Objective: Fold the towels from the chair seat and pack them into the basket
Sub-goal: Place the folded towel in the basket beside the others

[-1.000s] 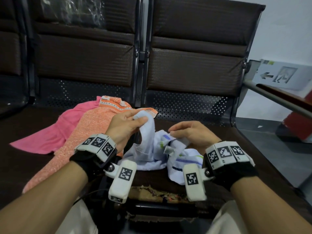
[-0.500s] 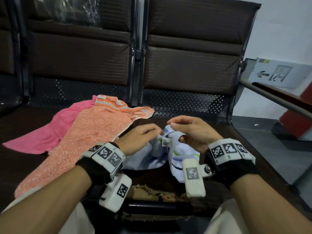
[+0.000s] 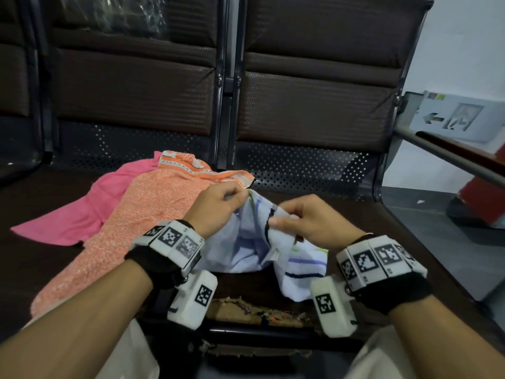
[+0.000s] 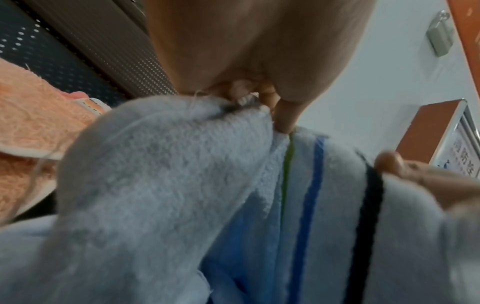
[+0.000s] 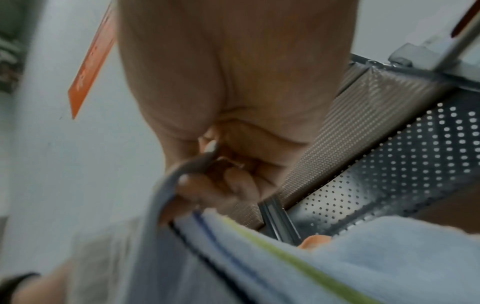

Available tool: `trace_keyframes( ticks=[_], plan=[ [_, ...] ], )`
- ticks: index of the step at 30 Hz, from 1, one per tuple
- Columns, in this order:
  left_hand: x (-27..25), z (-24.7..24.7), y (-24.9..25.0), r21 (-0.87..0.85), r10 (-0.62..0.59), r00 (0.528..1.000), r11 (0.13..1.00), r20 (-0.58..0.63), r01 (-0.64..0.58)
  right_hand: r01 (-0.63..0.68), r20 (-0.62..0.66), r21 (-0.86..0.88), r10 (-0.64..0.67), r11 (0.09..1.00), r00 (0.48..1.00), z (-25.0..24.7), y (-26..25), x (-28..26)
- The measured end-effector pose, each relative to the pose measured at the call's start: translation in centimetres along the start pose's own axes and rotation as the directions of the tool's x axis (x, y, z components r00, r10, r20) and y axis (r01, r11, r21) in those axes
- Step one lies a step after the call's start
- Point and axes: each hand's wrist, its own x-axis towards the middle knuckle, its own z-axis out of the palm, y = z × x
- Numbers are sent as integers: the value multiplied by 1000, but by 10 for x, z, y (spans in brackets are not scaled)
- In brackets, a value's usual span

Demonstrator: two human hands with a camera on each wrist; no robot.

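A pale blue towel [image 3: 247, 250] with green, blue and black stripes hangs bunched between both hands above the dark chair seat [image 3: 355, 231]. My left hand [image 3: 218, 205] pinches its top edge at the left, also seen from the left wrist view as the towel [image 4: 161, 164] held under the left hand [image 4: 249, 96]. My right hand [image 3: 303, 218] pinches the same edge by the black stripe; in the right wrist view the right hand [image 5: 207, 164] curls round the striped towel [image 5: 298, 263]. An orange towel [image 3: 142, 212] and a pink towel [image 3: 79, 214] lie spread on the seat to the left. No basket is in view.
Dark chair backs [image 3: 314, 77] stand behind the seat. A metal armrest [image 3: 451, 157] runs along the right side, with a white arrow sign [image 3: 459, 117] behind it. The seat's front edge [image 3: 246, 313] is torn. My knees are just below it.
Both hands have lifted the striped towel off the seat and drawn its top edge out between them. The left hand shifted its pinch to the edge next to the right hand.
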Motion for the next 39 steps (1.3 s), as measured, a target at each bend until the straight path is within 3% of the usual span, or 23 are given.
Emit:
trace_keyframes(
  ticks=[3,6,8,10,11,13,14,16,19,22,26,28,31,34,39],
  plan=[
    [2,2,1,-39,-26,1000,999,-17,25,114,-195,321,-52,940,979,-2,-2,3],
    [4,2,4,-156,-98,994,984,-42,90,112,-287,504,44,857,957,-3,-8,6],
    [4,0,4,-215,-136,988,969,-68,118,64,-238,581,94,811,967,-7,-7,6],
    [3,-2,2,-246,-162,982,960,-93,135,27,-93,605,37,796,995,-7,-5,6],
    [3,-3,0,-262,-183,977,954,-110,149,20,-38,541,1,841,999,-6,-3,6],
    [4,-6,-3,-305,-236,962,934,-137,186,26,-68,203,-12,979,998,-1,0,5],
    [5,-7,-4,-322,-260,956,924,-138,205,15,-111,24,-12,1000,994,1,1,5],
    [4,-8,-5,-312,-274,956,922,-107,230,4,-158,-138,-26,990,987,3,-1,5],
    [-1,-8,-5,-259,-245,969,936,0,237,135,-296,-53,-144,989,944,2,-11,4],
    [-5,-9,-4,-224,-228,973,947,27,228,182,-340,175,-114,968,933,3,-18,6],
    [-7,-9,0,-217,-235,971,947,40,238,45,-275,-29,-51,999,960,16,-11,9],
    [-10,-7,3,-234,-255,966,938,40,257,-12,-246,-60,-3,998,969,21,-9,11],
    [-13,-5,6,-342,-322,946,884,46,318,1,-242,-58,-15,998,970,23,-9,13],
    [-14,-3,10,-455,-364,920,802,142,387,28,-252,-19,-32,999,967,23,-10,15],
    [-17,-2,18,-550,-289,910,727,297,411,-4,-283,-109,-28,994,959,27,-8,19]
  ],
)
